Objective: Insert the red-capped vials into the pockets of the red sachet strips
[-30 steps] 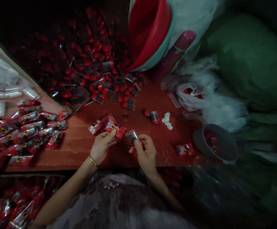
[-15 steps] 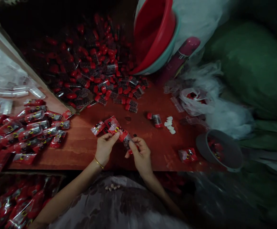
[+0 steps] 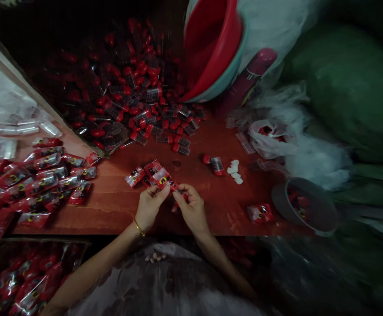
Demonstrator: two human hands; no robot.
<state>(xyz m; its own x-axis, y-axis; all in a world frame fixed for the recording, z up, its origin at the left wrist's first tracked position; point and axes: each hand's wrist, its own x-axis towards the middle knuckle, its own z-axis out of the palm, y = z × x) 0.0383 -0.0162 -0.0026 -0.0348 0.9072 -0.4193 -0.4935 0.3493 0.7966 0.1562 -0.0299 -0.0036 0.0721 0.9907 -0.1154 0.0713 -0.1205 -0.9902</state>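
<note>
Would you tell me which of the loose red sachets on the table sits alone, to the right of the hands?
The sachet beside the grey cup; the others lie clustered left of it.

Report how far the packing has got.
Done: filled red wrappers piled at the left. In hand: the left hand holds a red wrapper while the right hand presses a red-capped vial against it. Left: a big heap of loose vials behind.

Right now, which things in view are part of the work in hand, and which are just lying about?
In hand: left hand and right hand both pinch a red printed plastic sachet; more sachets lie beside it.

Lying about: red plastic basin, grey round bowl, white tablets, pile of red-capped clear vials.
</note>
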